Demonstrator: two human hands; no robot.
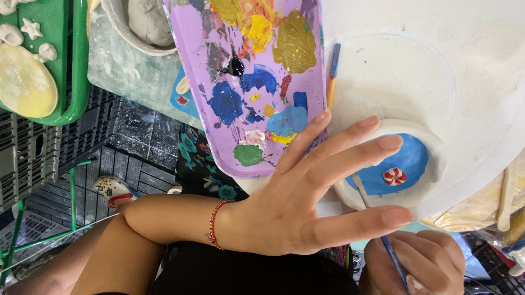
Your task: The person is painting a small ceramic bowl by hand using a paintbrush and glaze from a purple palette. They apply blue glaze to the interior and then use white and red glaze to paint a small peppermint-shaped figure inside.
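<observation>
Head view: the left hand [309, 196] lies open in the middle of the frame, fingers spread flat and gripping nothing; its fingertips [391, 141] rest on the near rim of a small white dish [432, 175] at centre right. A red bracelet [214, 223] circles that wrist. The dish's inside is painted blue, with a red-and-white striped dot [394, 175] on it. The dish sits on a large white round board [490, 79] filling the upper right.

At lower right the right hand [423, 269] is clenched around a thin blue brush [395, 259], whose tip reaches up to the dish's blue paint under the left fingers.

Just left of the dish, touching the left hand's index finger, is a purple tray [184, 33] used as a palette, smeared with yellow, blue, green and red paint. Another brush [333, 74] lies along its right edge. In the upper left, a green tray [76, 36] holds white clay shapes [3, 34], and a bowl [111, 8] of grey clay stands between the two trays.
</observation>
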